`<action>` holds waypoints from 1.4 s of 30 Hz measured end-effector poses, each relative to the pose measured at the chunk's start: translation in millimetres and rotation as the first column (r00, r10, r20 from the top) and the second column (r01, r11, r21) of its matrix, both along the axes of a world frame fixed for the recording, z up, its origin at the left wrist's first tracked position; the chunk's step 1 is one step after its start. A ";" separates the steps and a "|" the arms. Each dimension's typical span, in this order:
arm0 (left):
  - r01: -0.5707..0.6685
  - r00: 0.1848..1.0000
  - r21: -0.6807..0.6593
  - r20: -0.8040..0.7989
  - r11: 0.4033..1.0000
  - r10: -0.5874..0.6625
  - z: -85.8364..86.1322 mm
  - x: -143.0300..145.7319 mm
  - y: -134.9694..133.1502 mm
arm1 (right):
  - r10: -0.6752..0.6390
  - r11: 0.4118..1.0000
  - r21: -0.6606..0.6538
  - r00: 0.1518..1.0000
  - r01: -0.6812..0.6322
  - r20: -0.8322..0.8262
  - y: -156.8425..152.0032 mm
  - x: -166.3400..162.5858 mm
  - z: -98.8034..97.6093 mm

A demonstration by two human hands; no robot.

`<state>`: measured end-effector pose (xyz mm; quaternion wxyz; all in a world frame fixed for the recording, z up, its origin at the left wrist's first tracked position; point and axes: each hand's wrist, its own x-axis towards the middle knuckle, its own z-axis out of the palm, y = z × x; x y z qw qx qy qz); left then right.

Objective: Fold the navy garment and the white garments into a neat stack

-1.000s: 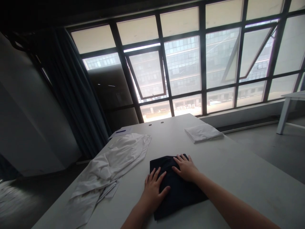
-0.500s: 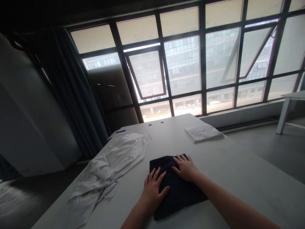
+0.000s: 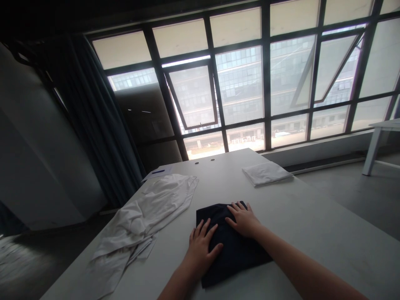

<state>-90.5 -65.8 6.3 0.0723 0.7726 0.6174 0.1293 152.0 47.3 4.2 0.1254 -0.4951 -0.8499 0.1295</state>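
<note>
On the worktop (image 3: pixel 312 221), left hand (image 3: pixel 201 246) and right hand (image 3: pixel 245 221) lie spread on the dark cloth (image 3: pixel 233 256), seemingly flattening it; lifting would need a grip.

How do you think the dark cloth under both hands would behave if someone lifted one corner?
The dark cloth would probably droop, since it looks like soft fabric. It may unfold, as its straight-edged shape suggests folding. It seems unlikely to roll, lying flat on the table.

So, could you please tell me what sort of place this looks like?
Probably an office or workroom, though I can't be sure: a large white table bears a dark cloth and rumpled white fabric, in front of large framed windows.
</note>
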 end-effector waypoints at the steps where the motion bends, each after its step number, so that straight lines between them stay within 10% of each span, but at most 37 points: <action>1: 0.001 1.000 -0.005 0.003 1.000 -0.001 0.0 -0.1 0.1 | -0.001 1.000 0.000 1.000 0.001 0.001 0.2 -0.1 -0.3; 42: 0.004 1.000 0.006 -0.013 1.000 -0.004 -3.0 0.8 2.4 | -0.002 1.000 -0.018 1.000 0.001 -0.005 2.8 1.4 -1.9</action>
